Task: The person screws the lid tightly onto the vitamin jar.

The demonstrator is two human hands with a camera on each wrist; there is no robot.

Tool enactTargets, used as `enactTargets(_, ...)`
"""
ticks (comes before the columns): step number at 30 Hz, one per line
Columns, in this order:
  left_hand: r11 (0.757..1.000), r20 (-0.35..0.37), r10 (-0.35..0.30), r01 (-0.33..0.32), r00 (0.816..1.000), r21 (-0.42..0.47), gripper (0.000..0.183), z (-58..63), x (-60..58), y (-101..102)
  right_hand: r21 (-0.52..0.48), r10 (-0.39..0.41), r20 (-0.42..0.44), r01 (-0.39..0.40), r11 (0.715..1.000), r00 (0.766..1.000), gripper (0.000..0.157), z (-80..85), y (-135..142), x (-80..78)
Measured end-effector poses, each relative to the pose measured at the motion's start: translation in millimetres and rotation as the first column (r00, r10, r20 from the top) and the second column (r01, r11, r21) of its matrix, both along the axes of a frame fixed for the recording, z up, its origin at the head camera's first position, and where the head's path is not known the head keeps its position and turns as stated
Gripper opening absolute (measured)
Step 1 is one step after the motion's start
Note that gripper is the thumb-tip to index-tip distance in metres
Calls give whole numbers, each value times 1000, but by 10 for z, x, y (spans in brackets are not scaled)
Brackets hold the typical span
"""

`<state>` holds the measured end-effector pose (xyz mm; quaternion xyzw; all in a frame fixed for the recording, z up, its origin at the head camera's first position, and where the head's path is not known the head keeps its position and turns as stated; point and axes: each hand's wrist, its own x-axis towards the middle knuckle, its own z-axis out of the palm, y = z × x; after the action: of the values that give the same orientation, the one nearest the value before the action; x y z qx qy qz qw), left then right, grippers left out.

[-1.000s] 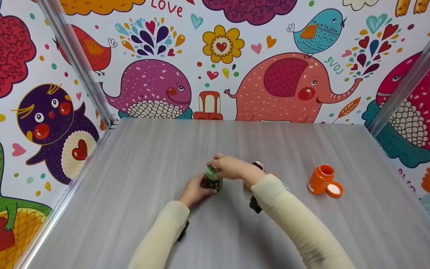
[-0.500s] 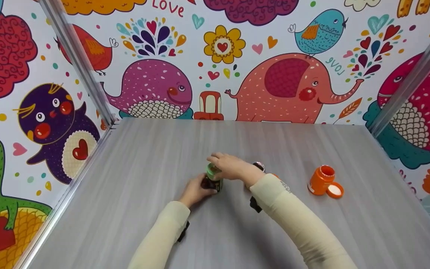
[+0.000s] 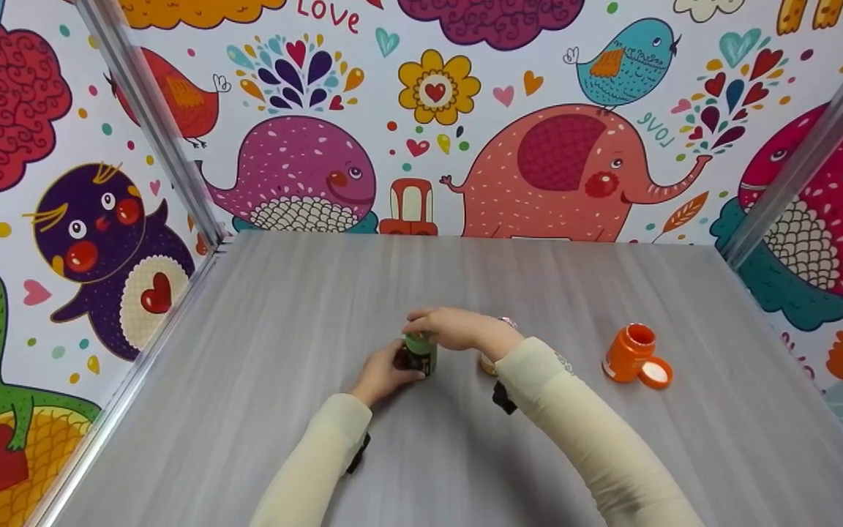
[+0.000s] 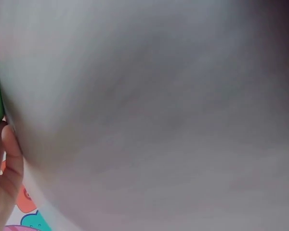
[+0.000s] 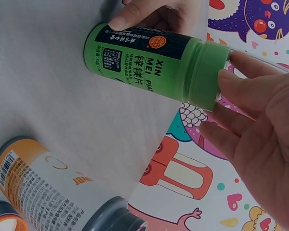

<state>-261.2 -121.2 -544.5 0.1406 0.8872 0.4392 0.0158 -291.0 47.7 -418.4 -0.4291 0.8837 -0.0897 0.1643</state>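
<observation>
A green bottle (image 5: 139,65) with a black label band stands upright on the table in the head view. My left hand (image 3: 380,373) grips its lower body, the thumb lying along the label. My right hand (image 3: 458,328) is over the top, thumb and fingers around the green cap (image 5: 207,74), which sits at the bottle's mouth. Beside them, partly hidden under the right wrist, is a white and orange bottle (image 5: 58,183) with its grey neck uncovered. In the left wrist view only the fingers (image 4: 10,159) and a sliver of green show.
An open orange jar (image 3: 625,355) stands to the right, its orange lid (image 3: 656,372) leaning against it with the white inside showing. A grey and orange cap (image 5: 8,222) lies near the white bottle. Patterned walls (image 3: 304,168) border the grey table (image 3: 297,293).
My right hand has lowered and flattened over the cap, its wrist shifting slightly right, and more of the white bottle shows. The left hand keeps its place on the green bottle.
</observation>
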Motion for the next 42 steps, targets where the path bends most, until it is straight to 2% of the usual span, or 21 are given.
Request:
enactTargets(5, 1000, 8, 4, -4, 1000, 15, 55, 8, 8, 1, -2, -33, -17, 33, 999, 999, 40, -35, -19, -2)
enactTargets(11, 1000, -2, 8, -8, 1000, 15, 53, 6, 17, -2, -46, -41, -85, 37, 998, 996, 37, -97, -18, -9)
enactTargets(18, 1000, 2, 14, -14, 1000, 19, 54, 5, 19, 7, -73, -78, -151, 67, 995, 986, 37, -138, -9, -4)
enactTargets(28, 999, 10, 9, -9, 1000, 34, 54, 12, 16, 8, -70, -105, -188, 93, 993, 976, 40, -143, -25, 0)
enactTargets(36, 999, -2, 12, -12, 1000, 29, 52, 6, 3, 2, -84, -88, -133, 78, 993, 987, 53, -149, 37, -28)
enactTargets(42, 999, 16, 9, -9, 1000, 30, 56, 2, 12, 4, -86, -44, 15, 46, 995, 999, 55, -98, 99, -26)
